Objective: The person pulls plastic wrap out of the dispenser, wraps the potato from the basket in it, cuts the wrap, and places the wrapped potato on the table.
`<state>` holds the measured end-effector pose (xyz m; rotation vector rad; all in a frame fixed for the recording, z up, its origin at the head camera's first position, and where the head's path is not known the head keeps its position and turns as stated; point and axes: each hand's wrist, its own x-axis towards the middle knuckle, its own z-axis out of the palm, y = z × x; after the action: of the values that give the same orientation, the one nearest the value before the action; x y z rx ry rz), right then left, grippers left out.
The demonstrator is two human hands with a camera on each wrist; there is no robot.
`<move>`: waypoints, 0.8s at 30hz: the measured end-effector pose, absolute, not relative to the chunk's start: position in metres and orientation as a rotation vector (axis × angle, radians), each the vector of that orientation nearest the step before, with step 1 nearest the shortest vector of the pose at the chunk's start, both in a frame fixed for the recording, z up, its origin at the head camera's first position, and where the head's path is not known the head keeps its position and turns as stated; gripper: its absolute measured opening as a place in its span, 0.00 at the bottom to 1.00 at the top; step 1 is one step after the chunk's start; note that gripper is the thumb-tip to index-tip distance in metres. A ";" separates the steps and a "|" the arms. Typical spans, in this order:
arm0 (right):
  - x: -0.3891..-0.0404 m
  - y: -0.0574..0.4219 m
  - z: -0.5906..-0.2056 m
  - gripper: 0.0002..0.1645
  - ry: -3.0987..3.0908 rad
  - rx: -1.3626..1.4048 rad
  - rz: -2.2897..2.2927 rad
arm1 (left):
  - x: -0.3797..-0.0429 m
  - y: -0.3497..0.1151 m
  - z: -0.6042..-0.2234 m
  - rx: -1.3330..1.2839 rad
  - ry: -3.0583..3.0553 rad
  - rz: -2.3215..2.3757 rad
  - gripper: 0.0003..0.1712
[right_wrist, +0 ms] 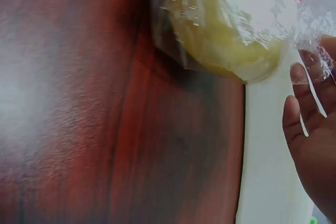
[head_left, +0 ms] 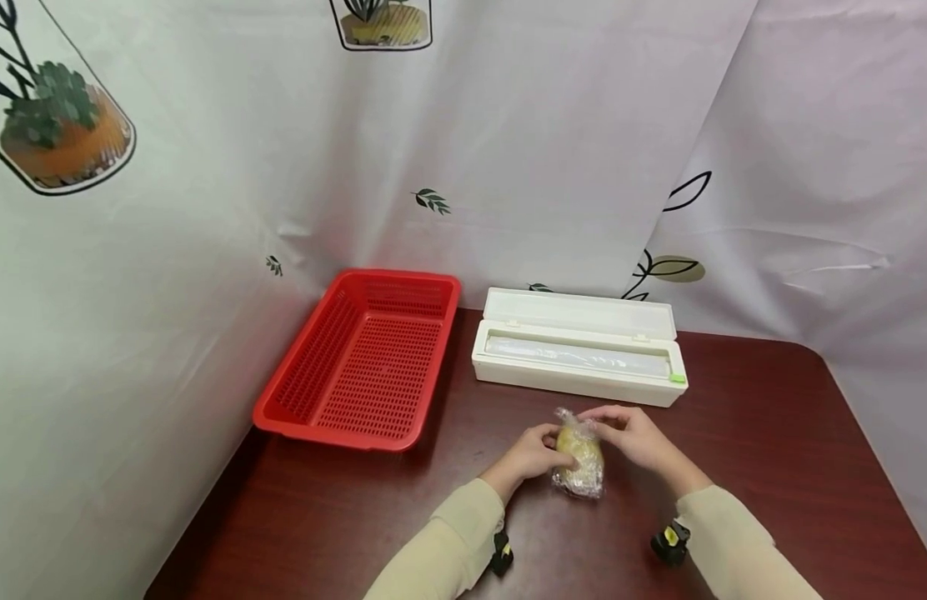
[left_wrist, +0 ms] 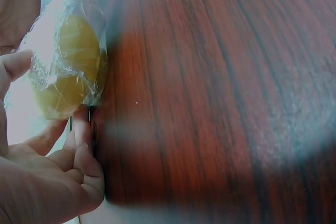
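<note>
A yellow rounded piece of produce (head_left: 581, 450), wrapped in clear cling film (right_wrist: 310, 40), is held over the table in front of me. My left hand (head_left: 534, 454) grips it from the left, thumb on the near face and fingers round the far side. At its upper end, my right hand (head_left: 632, 433) pinches the loose, crumpled film between thumb and fingers. In the left wrist view the wrapped produce (left_wrist: 73, 61) shows shiny, creased film over a smooth yellow surface. The left fingers (left_wrist: 84, 166) curl beneath it there.
A red perforated plastic basket (head_left: 433, 367) stands at the back left of the dark wooden table (head_left: 343, 517). Behind my hands lies a white cling film dispenser (head_left: 568, 379), lid up, with a film roll (head_left: 576, 354) inside and a green slider (head_left: 677, 378). Printed curtains hang behind.
</note>
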<state>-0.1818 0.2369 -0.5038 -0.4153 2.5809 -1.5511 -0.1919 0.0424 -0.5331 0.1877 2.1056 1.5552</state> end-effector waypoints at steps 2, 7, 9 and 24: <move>-0.178 0.236 -0.506 0.09 2.645 -0.525 -1.517 | -0.192 0.043 -0.533 0.183 2.116 1.559 0.34; -0.170 0.233 -0.514 0.10 2.813 -0.818 -1.431 | -0.191 0.044 -0.533 0.170 2.136 1.537 0.35; -0.167 0.232 -0.517 0.12 2.867 -0.899 -1.400 | -0.191 0.043 -0.533 0.164 2.147 1.525 0.35; -0.148 0.236 -0.536 0.23 3.089 -1.077 -1.244 | -0.193 0.031 -0.529 1.079 2.741 1.093 0.28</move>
<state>-0.1483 0.2365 -0.5361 -1.0775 3.0890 -1.2441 -0.1925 0.0310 -0.5291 1.0788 2.7413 1.0930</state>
